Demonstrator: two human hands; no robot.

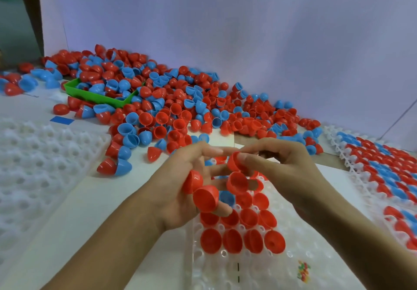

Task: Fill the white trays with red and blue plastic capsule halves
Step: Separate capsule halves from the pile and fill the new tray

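- The clear-white moulded plastic tray (248,265) lies nearest on the table, directly under and just ahead of both wrists. Its near rows of sockets are bare.
- Further in on that tray sit rows of seated red plastic capsule halves (242,228). One blue half (226,197) shows among them, close under the fingers.
- The left hand (180,190) hovers over the left edge of these rows. Its fingers are curled round a small clutch of red halves (199,190), with the hollow of the lowest one turned toward the camera.
- The right hand (277,172) is just beside it, to the right. Thumb and forefinger pinch a single red capsule half (233,162) at the rim, held between the two hands and right above the tray's far filled rows.
- My judgement: the pinched half must go straight down and slightly away or to the side, into a socket that is free. The right hand is the nearer one for that. Which socket is open there I cannot tell, as the hands hide it.
- To the right lies a second white tray (352,168), already packed with red and blue halves.
- To the left, an unfilled white tray (45,159).
- Farthest, against the pale wall, is the loose heap of red and blue halves (180,100), spilling round a green plastic bin (74,89).
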